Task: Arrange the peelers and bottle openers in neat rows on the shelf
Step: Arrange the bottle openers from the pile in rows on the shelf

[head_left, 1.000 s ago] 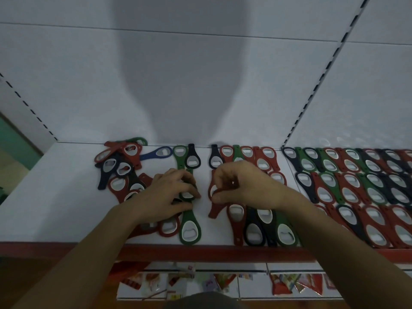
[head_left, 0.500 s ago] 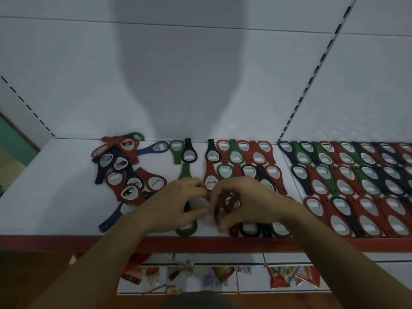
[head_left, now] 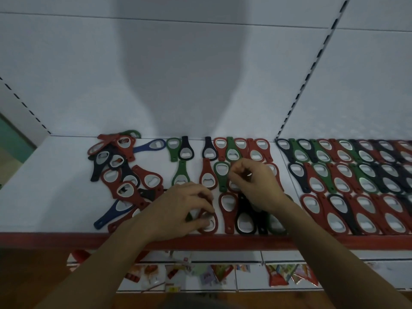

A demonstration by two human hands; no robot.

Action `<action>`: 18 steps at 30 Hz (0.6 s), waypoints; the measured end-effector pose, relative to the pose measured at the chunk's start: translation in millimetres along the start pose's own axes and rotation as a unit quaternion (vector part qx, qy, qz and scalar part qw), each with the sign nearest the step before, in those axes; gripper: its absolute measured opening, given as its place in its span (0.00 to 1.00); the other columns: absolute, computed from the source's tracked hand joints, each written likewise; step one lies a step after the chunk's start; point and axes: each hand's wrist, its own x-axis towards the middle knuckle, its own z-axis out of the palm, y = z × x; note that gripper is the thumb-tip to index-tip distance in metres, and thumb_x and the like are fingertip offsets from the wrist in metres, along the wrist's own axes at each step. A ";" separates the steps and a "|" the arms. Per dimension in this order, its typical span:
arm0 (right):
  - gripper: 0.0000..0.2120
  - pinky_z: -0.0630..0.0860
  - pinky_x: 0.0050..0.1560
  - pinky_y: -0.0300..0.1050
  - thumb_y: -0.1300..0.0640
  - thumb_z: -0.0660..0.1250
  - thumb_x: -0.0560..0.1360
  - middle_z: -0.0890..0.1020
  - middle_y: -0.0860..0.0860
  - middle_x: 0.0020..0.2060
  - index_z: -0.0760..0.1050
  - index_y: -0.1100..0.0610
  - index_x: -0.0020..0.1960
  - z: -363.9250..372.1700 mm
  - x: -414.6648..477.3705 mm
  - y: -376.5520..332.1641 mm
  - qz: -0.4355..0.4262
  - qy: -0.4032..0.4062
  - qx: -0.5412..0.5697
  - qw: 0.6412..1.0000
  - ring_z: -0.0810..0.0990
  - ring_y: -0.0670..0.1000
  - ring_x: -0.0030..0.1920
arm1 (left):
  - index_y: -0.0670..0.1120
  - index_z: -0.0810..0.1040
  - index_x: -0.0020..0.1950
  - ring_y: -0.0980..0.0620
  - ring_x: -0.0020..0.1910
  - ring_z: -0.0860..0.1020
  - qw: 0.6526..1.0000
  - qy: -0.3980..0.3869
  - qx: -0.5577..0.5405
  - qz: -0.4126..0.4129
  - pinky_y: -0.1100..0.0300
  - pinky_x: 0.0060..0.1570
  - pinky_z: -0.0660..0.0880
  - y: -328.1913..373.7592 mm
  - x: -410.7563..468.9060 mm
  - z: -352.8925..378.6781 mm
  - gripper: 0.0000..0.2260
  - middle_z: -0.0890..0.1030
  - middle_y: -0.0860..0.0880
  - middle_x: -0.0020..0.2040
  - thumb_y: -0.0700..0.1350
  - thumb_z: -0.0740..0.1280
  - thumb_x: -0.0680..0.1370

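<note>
Bottle openers [head_left: 120, 172] lie in a loose heap at the left of the white shelf [head_left: 44, 197], red, black, blue and green overlapping. Just right of it we see the left hand [head_left: 178, 210] curled over a dark red opener [head_left: 209, 223] at the shelf's front edge, thumb and fingers pinching it. Further right, the right hand [head_left: 256, 186] hovers with fingers curled over the middle row; we cannot tell what it holds. Past it, neat rows [head_left: 356, 175] fill the right.

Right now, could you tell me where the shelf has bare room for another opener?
Bare: the shelf left of the jumbled pile, and a narrow strip between the green opener and red opener. Crowded: the rows on the right.
</note>
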 end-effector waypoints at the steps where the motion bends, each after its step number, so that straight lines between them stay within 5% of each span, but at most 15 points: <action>1: 0.06 0.76 0.42 0.32 0.55 0.69 0.79 0.80 0.41 0.39 0.77 0.47 0.44 1.2 -0.1 -1.2 -0.012 -0.010 -0.026 1.000 0.80 0.42 0.42 | 0.54 0.84 0.61 0.61 0.64 0.72 1.000 0.000 -0.006 -0.003 0.58 0.64 0.72 -1.0 0.3 -0.4 0.13 0.77 0.58 0.64 0.56 0.72 0.78; 5: 0.02 0.71 0.45 0.31 0.58 0.70 0.78 0.79 0.43 0.43 0.79 0.51 0.48 8.7 2.1 -6.0 -0.075 -0.052 -0.113 0.989 0.76 0.42 0.44 | 0.53 0.83 0.62 0.62 0.63 0.71 0.999 0.009 -0.024 -0.019 0.67 0.63 0.68 1.8 3.9 5.0 0.15 0.75 0.58 0.63 0.55 0.74 0.77; 13: 0.08 0.75 0.47 0.37 0.67 0.66 0.77 0.82 0.48 0.44 0.82 0.57 0.50 7.0 -2.0 -4.9 -0.095 -0.056 -0.096 0.989 0.78 0.44 0.45 | 0.54 0.83 0.60 0.61 0.63 0.71 0.999 0.002 -0.019 -0.032 0.68 0.61 0.67 8.8 5.9 14.4 0.14 0.74 0.58 0.63 0.57 0.71 0.78; 18: 0.11 0.72 0.50 0.35 0.65 0.64 0.79 0.82 0.45 0.48 0.82 0.53 0.53 4.4 4.3 5.1 -0.061 0.025 -0.114 0.991 0.76 0.44 0.49 | 0.54 0.80 0.65 0.59 0.61 0.73 0.981 0.136 0.003 -0.135 0.54 0.63 0.74 -1.4 19.6 8.2 0.18 0.75 0.57 0.62 0.59 0.58 0.82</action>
